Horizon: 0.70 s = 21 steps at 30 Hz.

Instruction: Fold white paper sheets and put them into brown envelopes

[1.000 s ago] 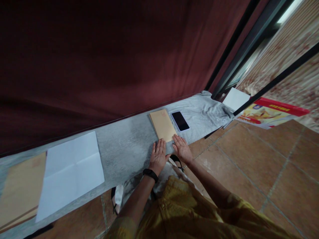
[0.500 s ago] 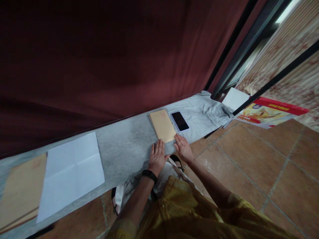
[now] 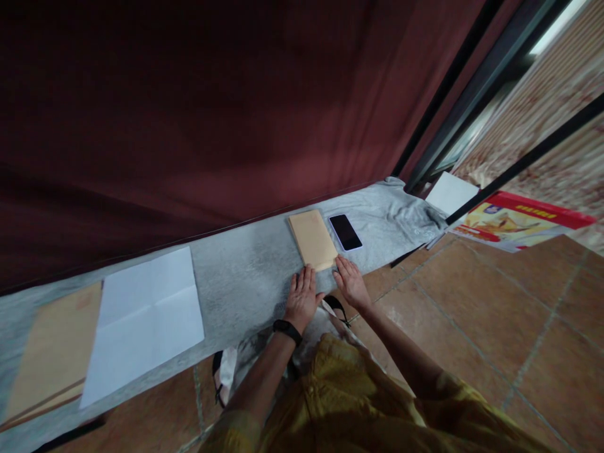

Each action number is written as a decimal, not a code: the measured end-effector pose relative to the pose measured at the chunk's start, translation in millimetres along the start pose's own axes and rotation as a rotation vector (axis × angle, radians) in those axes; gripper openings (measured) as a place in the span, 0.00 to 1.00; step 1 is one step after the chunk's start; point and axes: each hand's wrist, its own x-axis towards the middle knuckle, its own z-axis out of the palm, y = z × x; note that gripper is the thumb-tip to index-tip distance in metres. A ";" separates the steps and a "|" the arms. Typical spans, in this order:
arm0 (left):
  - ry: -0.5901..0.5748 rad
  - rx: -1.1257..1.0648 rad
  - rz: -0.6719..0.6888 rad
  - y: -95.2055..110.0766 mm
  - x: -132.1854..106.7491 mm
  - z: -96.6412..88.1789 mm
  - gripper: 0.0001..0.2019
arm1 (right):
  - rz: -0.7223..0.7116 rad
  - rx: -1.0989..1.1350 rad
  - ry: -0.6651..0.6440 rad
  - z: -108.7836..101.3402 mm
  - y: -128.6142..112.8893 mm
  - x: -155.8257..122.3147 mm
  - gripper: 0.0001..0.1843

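Note:
A stack of tan paper envelopes (image 3: 314, 240) lies on the grey cloth-covered bench (image 3: 240, 270) in front of me. My left hand (image 3: 302, 296), with a black band on the wrist, rests flat with its fingertips at the stack's near left corner. At the near right corner are the stretched fingers of my right hand (image 3: 352, 281). Neither hand grasps anything. Just right of the stack lies a smartphone (image 3: 345, 232) with a dark screen and a pale edge.
To the left, creased white paper sheets (image 3: 146, 321) partly overlap larger tan envelopes (image 3: 56, 352). A dark red curtain (image 3: 189, 126) hangs behind the bench. On the tiled floor (image 3: 472, 314) at right lies a red and yellow printed box or board (image 3: 514, 221), near a black metal bar (image 3: 533, 154).
The view has shifted slightly, so everything sits a little further right. Both hands stay at the near corners of the envelope stack.

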 end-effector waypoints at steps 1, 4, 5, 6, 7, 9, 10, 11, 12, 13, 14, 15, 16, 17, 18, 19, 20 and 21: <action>-0.001 0.000 -0.001 0.3 0.0 -0.8 0.35 | 0.001 0.006 0.006 -0.3 -0.2 0.5 0.29; 0.011 -0.001 -0.002 0.8 -0.6 -3.0 0.34 | 0.004 0.025 0.024 -0.9 -0.4 2.1 0.29; 0.018 -0.002 -0.003 0.9 -0.9 -3.6 0.34 | 0.005 0.032 0.030 -0.8 -0.3 2.7 0.29; 0.024 -0.004 -0.006 0.9 -1.2 -4.0 0.34 | 0.006 0.040 0.037 -0.6 -0.1 3.2 0.29; 0.030 -0.006 -0.010 1.0 -1.4 -4.4 0.34 | 0.007 0.049 0.044 -0.4 0.0 3.8 0.29; 0.042 -0.016 -0.023 1.5 -1.6 -4.9 0.34 | 0.008 0.063 0.062 -0.1 0.1 4.9 0.29; 0.046 -0.023 -0.032 1.9 -1.6 -5.1 0.34 | 0.010 0.066 0.074 -0.1 -0.2 5.5 0.29; 0.049 -0.032 -0.043 2.3 -1.7 -5.3 0.35 | 0.011 0.064 0.085 -0.3 -0.7 6.0 0.30; 0.052 -0.041 -0.054 2.7 -1.7 -5.5 0.35 | 0.010 0.056 0.094 -0.7 -1.4 6.5 0.30; 0.054 -0.052 -0.062 3.1 -1.8 -5.8 0.36 | 0.008 0.040 0.100 -1.2 -2.3 7.0 0.30; 0.055 -0.064 -0.065 3.4 -2.1 -6.1 0.36 | 0.004 0.016 0.104 -1.7 -3.4 7.3 0.30; 0.057 -0.077 -0.065 3.8 -2.4 -6.3 0.36 | -0.004 -0.013 0.101 -2.1 -4.6 7.6 0.31; 0.060 -0.091 -0.064 4.2 -2.7 -6.5 0.36 | -0.015 -0.044 0.093 -2.1 -5.8 7.7 0.31; 0.063 -0.105 -0.063 4.5 -3.1 -6.6 0.36 | -0.026 -0.072 0.083 -1.7 -6.8 7.6 0.30; 0.067 -0.122 -0.066 5.0 -3.4 -6.8 0.36 | -0.037 -0.095 0.071 -0.7 -7.5 7.3 0.30; 0.072 -0.141 -0.072 5.6 -3.6 -6.9 0.36 | -0.046 -0.112 0.060 0.8 -8.0 6.9 0.30; 0.078 -0.162 -0.082 6.3 -3.6 -7.2 0.36 | -0.051 -0.124 0.049 2.7 -8.1 6.3 0.30; 0.083 -0.187 -0.091 7.1 -3.3 -7.7 0.35 | -0.053 -0.134 0.041 4.8 -7.8 5.6 0.29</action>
